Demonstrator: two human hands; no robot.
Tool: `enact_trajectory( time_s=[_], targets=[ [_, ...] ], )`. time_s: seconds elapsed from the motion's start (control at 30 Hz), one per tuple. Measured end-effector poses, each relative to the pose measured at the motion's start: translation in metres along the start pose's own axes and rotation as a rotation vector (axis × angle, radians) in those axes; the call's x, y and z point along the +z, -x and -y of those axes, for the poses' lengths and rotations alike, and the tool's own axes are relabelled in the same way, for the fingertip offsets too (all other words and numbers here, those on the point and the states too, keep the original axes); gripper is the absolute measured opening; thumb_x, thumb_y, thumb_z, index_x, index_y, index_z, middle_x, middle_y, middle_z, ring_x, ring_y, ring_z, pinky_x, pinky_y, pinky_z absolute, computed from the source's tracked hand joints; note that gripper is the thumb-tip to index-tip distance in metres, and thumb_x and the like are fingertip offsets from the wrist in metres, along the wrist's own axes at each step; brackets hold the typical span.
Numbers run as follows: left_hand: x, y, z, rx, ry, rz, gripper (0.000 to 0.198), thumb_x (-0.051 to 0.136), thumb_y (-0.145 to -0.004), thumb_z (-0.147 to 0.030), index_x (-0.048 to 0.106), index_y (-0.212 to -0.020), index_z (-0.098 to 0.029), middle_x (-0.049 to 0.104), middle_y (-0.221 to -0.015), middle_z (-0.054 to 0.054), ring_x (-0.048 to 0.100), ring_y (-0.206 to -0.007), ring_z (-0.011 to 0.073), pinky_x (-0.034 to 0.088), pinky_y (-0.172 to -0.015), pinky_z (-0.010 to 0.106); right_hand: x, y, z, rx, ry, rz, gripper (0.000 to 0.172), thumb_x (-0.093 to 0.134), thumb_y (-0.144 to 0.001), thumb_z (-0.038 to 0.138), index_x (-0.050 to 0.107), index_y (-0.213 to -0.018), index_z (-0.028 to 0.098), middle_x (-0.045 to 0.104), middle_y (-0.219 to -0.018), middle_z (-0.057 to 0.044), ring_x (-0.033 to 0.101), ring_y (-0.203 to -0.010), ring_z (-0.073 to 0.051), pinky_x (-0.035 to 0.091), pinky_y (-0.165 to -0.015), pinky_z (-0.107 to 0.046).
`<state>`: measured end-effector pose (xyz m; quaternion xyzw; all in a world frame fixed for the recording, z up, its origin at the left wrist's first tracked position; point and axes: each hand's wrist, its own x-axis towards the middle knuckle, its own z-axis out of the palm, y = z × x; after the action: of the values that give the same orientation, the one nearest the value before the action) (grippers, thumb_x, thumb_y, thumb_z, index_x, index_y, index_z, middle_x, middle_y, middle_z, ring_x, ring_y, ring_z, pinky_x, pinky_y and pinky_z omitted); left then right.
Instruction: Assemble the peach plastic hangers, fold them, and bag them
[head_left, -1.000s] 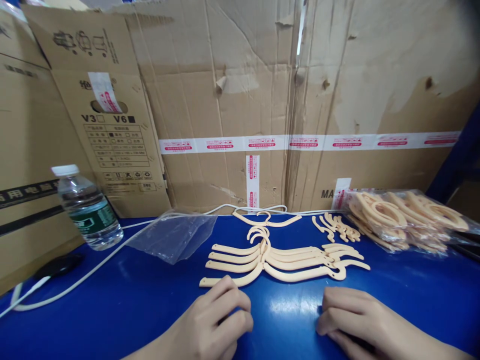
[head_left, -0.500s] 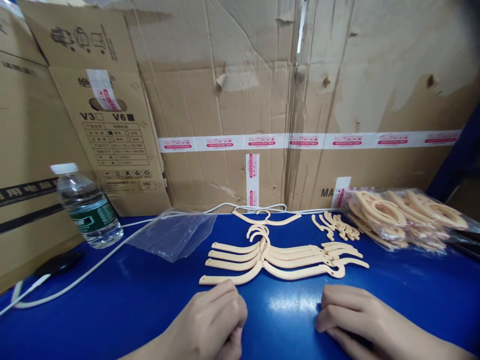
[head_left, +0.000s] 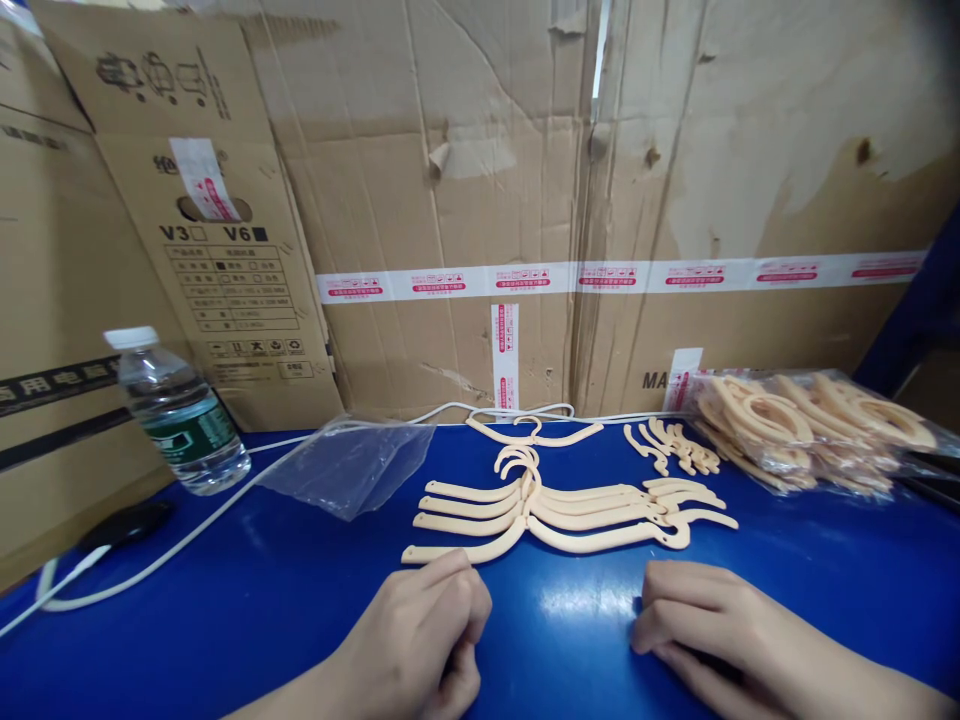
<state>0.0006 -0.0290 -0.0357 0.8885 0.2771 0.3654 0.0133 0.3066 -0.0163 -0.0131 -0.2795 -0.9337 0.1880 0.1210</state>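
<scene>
On blue table, cream hangers just beyond left hand, right hand near.

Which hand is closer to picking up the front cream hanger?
Probably the left hand: its curled fingers sit right at the front hanger's left end, while the right hand rests apart from it.

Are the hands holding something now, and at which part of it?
Nothing is visibly held. The left hand and right hand lie curled on the blue table, beside the nearest hanger; no grip on it.
</scene>
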Motion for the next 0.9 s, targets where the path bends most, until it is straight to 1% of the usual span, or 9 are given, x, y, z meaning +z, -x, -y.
enact_trajectory(
  time_s=[0.1, 0.23, 0.33, 0.4, 0.47, 0.53, 0.63, 0.77, 0.9],
  targets=[
    [-0.002, -0.002, -0.001, 0.005, -0.042, 0.006, 0.03, 0.041, -0.068, 0.003, 0.033, -0.08, -0.023, 0.051, -0.067, -0.002, 0.045, -0.058, 0.0136, 0.034, -0.052, 0.025, -0.002, -0.001, 0.001, -0.01, 0.004, -0.006, 0.027, 0.036, -0.097, 0.013, 0.058, -0.105, 0.026, 0.06, -0.092, -0.005, 0.059, -0.084, -0.02, 0.048, -0.071, -0.03],
    [-0.006, -0.005, -0.001, 0.026, -0.109, 0.007, 0.029, 0.041, -0.067, 0.004, 0.035, -0.08, -0.022, 0.049, -0.067, -0.002, 0.042, -0.059, 0.0141, 0.029, -0.05, 0.026, -0.004, -0.002, 0.003, -0.027, 0.021, -0.055, 0.027, 0.036, -0.096, 0.012, 0.06, -0.103, 0.024, 0.061, -0.091, -0.005, 0.059, -0.083, -0.02, 0.048, -0.071, -0.03],
    [-0.011, -0.008, 0.002, 0.034, -0.12, -0.007, 0.029, 0.04, -0.069, 0.004, 0.037, -0.08, -0.022, 0.047, -0.067, -0.002, 0.042, -0.06, 0.0141, 0.028, -0.05, 0.025, -0.006, -0.001, 0.0, -0.031, 0.033, -0.118, 0.026, 0.038, -0.097, 0.013, 0.061, -0.102, 0.023, 0.062, -0.09, -0.006, 0.06, -0.082, -0.018, 0.048, -0.071, -0.029],
    [-0.018, -0.012, 0.004, 0.043, -0.153, -0.022, 0.027, 0.04, -0.071, 0.004, 0.038, -0.08, -0.021, 0.047, -0.067, -0.002, 0.042, -0.06, 0.014, 0.03, -0.052, 0.025, -0.011, -0.001, -0.007, -0.042, 0.047, -0.187, 0.024, 0.038, -0.097, 0.015, 0.061, -0.1, 0.021, 0.062, -0.089, -0.006, 0.06, -0.081, -0.018, 0.048, -0.071, -0.028],
    [-0.026, -0.018, 0.008, 0.051, -0.216, -0.036, 0.025, 0.04, -0.074, 0.003, 0.04, -0.08, -0.021, 0.048, -0.069, -0.001, 0.044, -0.062, 0.0143, 0.033, -0.055, 0.024, -0.021, -0.001, -0.018, -0.042, 0.092, -0.27, 0.022, 0.039, -0.098, 0.018, 0.061, -0.097, 0.02, 0.062, -0.088, -0.007, 0.06, -0.081, -0.018, 0.048, -0.071, -0.029],
    [-0.035, -0.025, 0.014, 0.039, -0.274, -0.055, 0.021, 0.042, -0.077, 0.0, 0.043, -0.081, -0.021, 0.049, -0.071, -0.001, 0.045, -0.063, 0.0139, 0.035, -0.056, 0.024, -0.035, 0.0, -0.032, -0.004, 0.165, -0.341, 0.023, 0.039, -0.099, 0.022, 0.061, -0.096, 0.02, 0.062, -0.087, -0.007, 0.06, -0.079, -0.019, 0.048, -0.07, -0.03],
    [-0.047, -0.036, 0.027, 0.026, -0.345, -0.039, 0.019, 0.042, -0.076, -0.001, 0.044, -0.08, -0.02, 0.049, -0.07, -0.002, 0.048, -0.062, 0.0131, 0.038, -0.058, 0.023, -0.058, 0.0, -0.059, 0.049, 0.24, -0.396, 0.023, 0.041, -0.097, 0.027, 0.063, -0.096, 0.019, 0.064, -0.088, -0.008, 0.06, -0.077, -0.02, 0.048, -0.068, -0.031],
    [-0.054, -0.056, 0.044, -0.002, -0.434, 0.033, 0.016, 0.041, -0.074, -0.005, 0.047, -0.079, -0.019, 0.052, -0.071, -0.001, 0.049, -0.064, 0.0139, 0.039, -0.06, 0.025, -0.08, -0.004, -0.093, 0.12, 0.396, -0.322, 0.024, 0.043, -0.092, 0.026, 0.066, -0.09, 0.019, 0.067, -0.089, -0.01, 0.062, -0.079, -0.023, 0.049, -0.069, -0.034],
    [-0.048, -0.08, 0.06, -0.004, -0.457, 0.114, 0.019, 0.042, -0.071, -0.003, 0.05, -0.079, -0.019, 0.053, -0.073, 0.0, 0.05, -0.064, 0.014, 0.039, -0.06, 0.024, -0.09, -0.011, -0.113, 0.145, 0.444, -0.253, 0.021, 0.048, -0.084, 0.016, 0.069, -0.086, 0.018, 0.067, -0.085, -0.01, 0.063, -0.078, -0.024, 0.049, -0.069, -0.033]
  ],
)
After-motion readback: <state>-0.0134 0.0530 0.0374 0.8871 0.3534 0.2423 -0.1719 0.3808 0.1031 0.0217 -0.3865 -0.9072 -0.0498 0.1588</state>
